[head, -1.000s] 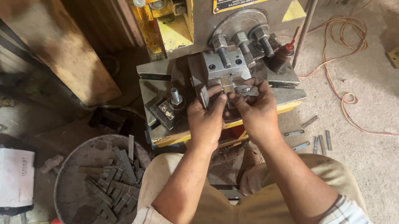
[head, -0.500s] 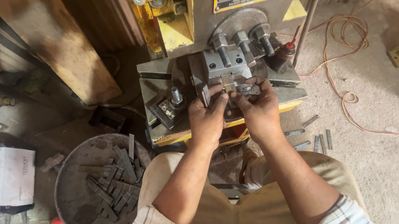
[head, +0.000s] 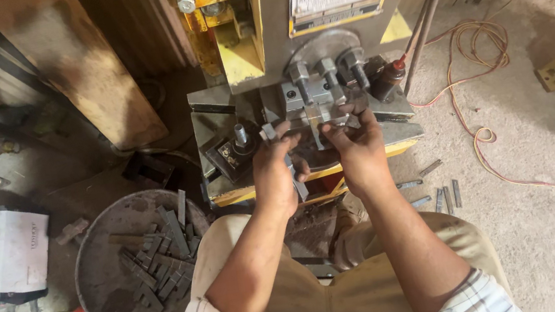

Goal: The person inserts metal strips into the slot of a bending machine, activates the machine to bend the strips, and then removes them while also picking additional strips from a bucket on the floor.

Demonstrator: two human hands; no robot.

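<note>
the person sat close against the yellow press machine (head: pixel 319 40), both hands up at its die block (head: pixel 309 96). the left hand (head: pixel 278 170) was closed around a flat metal strip (head: pixel 293 176), which ran under the palm and poked out at six o'clock, its upper end against the tooling. the right hand (head: pixel 359 150) sat just beside it at three o'clock, fingers curled at the same spot; i could not tell what they pinched. at eight o'clock from the hands stood a round metal pan (head: pixel 101 278) with a heap of cut strips (head: pixel 157 258). loose strips (head: pixel 440 190) lay on the floor at four o'clock, an orange cable (head: pixel 469 61) looping beyond them.
</note>
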